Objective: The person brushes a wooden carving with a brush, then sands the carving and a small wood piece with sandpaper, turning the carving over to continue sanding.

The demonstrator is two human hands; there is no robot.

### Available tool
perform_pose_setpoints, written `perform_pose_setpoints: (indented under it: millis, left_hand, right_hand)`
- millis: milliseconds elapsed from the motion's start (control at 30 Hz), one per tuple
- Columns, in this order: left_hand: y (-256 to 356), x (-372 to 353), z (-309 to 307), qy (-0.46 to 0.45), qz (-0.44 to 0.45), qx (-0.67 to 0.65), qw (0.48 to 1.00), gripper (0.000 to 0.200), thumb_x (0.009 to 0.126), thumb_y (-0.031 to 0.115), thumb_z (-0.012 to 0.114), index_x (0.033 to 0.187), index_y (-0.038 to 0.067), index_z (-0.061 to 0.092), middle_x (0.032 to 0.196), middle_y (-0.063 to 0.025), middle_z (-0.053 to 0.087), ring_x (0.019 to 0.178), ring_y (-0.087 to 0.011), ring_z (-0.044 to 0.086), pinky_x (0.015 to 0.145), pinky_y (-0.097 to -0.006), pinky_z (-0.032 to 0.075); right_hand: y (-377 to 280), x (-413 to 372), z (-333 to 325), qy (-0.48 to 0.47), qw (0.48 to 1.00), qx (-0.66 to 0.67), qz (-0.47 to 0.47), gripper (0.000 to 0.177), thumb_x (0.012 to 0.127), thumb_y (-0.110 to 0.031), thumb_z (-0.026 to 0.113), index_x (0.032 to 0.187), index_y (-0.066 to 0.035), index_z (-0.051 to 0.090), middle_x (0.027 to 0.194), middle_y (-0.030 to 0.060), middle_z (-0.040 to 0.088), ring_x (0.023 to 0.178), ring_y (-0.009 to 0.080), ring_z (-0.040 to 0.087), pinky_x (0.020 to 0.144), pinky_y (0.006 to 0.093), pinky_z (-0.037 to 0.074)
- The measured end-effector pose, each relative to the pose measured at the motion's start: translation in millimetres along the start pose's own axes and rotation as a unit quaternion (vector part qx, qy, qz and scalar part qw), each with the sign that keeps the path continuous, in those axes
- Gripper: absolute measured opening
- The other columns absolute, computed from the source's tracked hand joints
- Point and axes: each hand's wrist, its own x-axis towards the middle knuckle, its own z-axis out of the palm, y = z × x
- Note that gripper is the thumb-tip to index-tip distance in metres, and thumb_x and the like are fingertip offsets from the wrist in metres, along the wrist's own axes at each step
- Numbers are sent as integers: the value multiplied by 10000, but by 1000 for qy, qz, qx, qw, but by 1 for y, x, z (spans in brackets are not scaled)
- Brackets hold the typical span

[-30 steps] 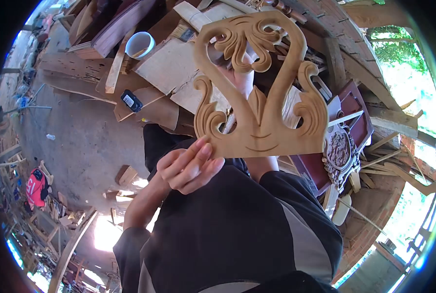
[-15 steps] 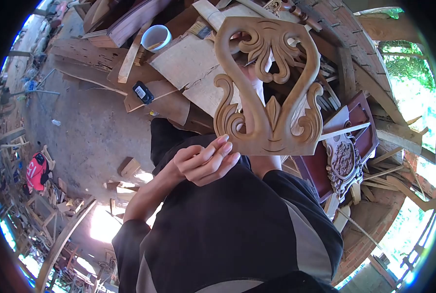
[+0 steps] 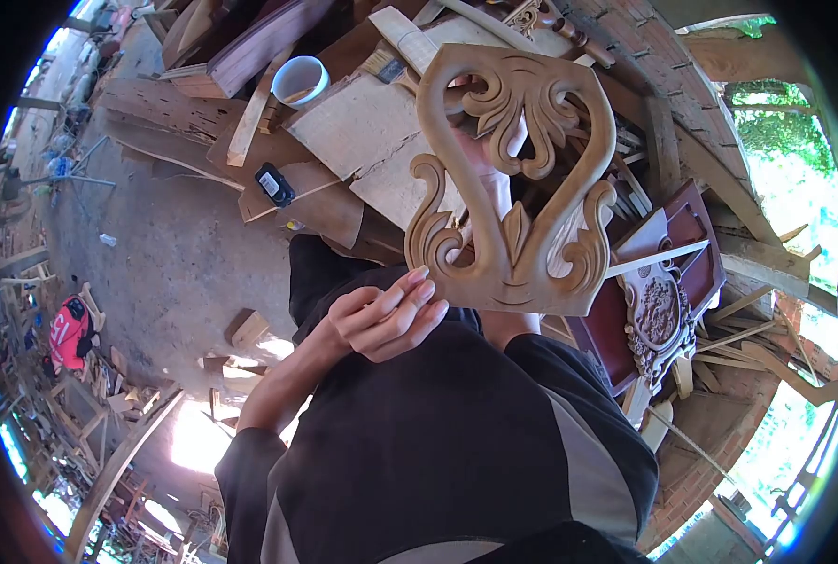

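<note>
A carved wooden chair-back panel (image 3: 520, 298) with scrolls, leaf shapes and cut-out openings is held up in front of me, tilted slightly. My left hand (image 3: 379, 315) has its fingers curled together at the panel's lower left corner, fingertips against the edge. Behind the panel, my right hand (image 3: 481, 155) shows only in part through the openings and holds it from the back; most of its fingers are hidden. My dark clothing lies just below the panel.
A white bowl (image 3: 300, 82) with a stick in it and a brush (image 3: 381, 65) lie among boards at the back. A black device (image 3: 274, 185) rests on a board. At right stands a reddish panel with a carved ornament (image 3: 659, 315). Scrap wood surrounds me.
The panel has tilted a little clockwise, and its lower end has shifted slightly left and down. My left hand has moved slightly left with its corner.
</note>
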Motion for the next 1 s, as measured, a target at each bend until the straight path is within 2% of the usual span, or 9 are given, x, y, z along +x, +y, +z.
perform_pose_setpoints:
  millis: [500,700,767,800,867,900,933,967,1000]
  left_hand:
    - [-1,-19,-5,6,-46,-40,998,235,834,116,775,1053,124,688,1130,-87,668,964,-247,727,552,-222,474]
    - [-3,-15,-1,62,-86,-67,992,308,788,60,805,1067,91,679,1079,-115,686,948,-257,735,521,-222,469]
    - [-4,-8,-1,100,-149,-91,980,337,746,-3,794,1061,45,683,1053,-149,695,926,-290,735,626,-242,561]
    - [-6,-6,-4,100,-149,-89,980,337,746,-3,794,1061,45,683,1053,-149,695,926,-290,735,626,-242,561]
    - [-10,-1,-13,78,-246,-113,959,375,722,-55,764,1083,7,685,1036,-171,699,896,-303,732,734,-289,600]
    - [-14,4,-16,71,-284,-127,948,370,762,-68,738,1123,-14,674,1042,-185,695,882,-284,709,716,-313,591]
    - [-17,8,-17,71,-285,-123,948,370,762,-68,738,1123,-14,674,1042,-185,695,882,-284,709,716,-313,591]
    - [-21,11,-17,65,-355,-146,921,367,782,-69,727,1142,-24,666,1056,-186,693,879,-267,690,705,-311,576]
    - [-26,12,-15,60,-423,-167,889,365,802,-70,716,1161,-34,658,1071,-186,691,876,-250,670,694,-308,562]
  right_hand:
    - [-43,-8,-28,124,992,17,20,383,952,-229,608,1294,-85,515,1249,75,555,1184,223,539,1001,436,475]
    - [-50,-11,-32,173,984,21,33,375,954,-225,606,1290,-83,519,1242,73,562,1178,222,545,995,431,478]
    - [-51,-13,-33,189,981,23,37,372,954,-223,605,1288,-83,520,1239,73,564,1175,221,547,993,430,479]
    - [-51,-15,-33,196,979,24,40,371,955,-223,604,1287,-82,521,1238,72,565,1174,221,548,992,429,479]
    - [-47,-19,-32,211,976,25,47,368,955,-221,603,1286,-82,522,1236,72,567,1172,221,549,989,428,480]
    - [-43,-16,-19,219,974,25,52,367,955,-221,603,1285,-82,522,1235,72,568,1171,220,550,988,427,481]
    - [-35,-21,-10,218,974,24,55,367,955,-221,603,1285,-82,522,1235,72,568,1171,220,550,988,427,481]
    - [-21,-28,-1,98,987,-113,-55,311,929,-144,631,1214,-39,564,1141,70,621,1055,188,606,898,365,508]
    - [-13,-38,17,-27,956,-244,-162,257,902,-67,659,1143,3,606,1047,68,673,939,156,662,807,302,536]
